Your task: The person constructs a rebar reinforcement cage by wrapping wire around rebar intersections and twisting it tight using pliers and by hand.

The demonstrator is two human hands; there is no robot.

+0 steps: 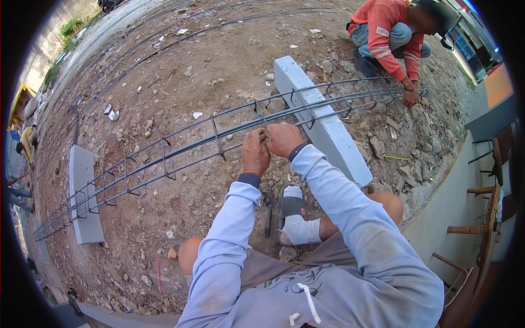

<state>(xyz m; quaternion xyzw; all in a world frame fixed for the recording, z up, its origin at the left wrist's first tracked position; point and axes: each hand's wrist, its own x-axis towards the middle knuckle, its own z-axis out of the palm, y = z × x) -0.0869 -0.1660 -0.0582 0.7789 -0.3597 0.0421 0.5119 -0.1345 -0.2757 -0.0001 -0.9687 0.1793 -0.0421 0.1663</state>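
A long rebar cage [188,146] of thin steel bars and square stirrups runs across my view, resting on pale blocks. At its near bar, my left hand [256,153] is closed with its fingertips on the steel. Right beside it, touching or almost touching, my right hand [284,139] is closed in a fist-like pinch at the same spot. Whatever small thing may lie between the right fingers is hidden. A dark, narrow metal tool [268,213] lies on the soil below my hands, next to my sandalled foot [293,210].
One long pale block [333,139] supports the cage to the right, another block [83,191] to the left. A co-worker in a red shirt [383,41] crouches with hands at the cage's right end. Loose bars [180,44] lie behind; wooden chairs [484,218] stand far right.
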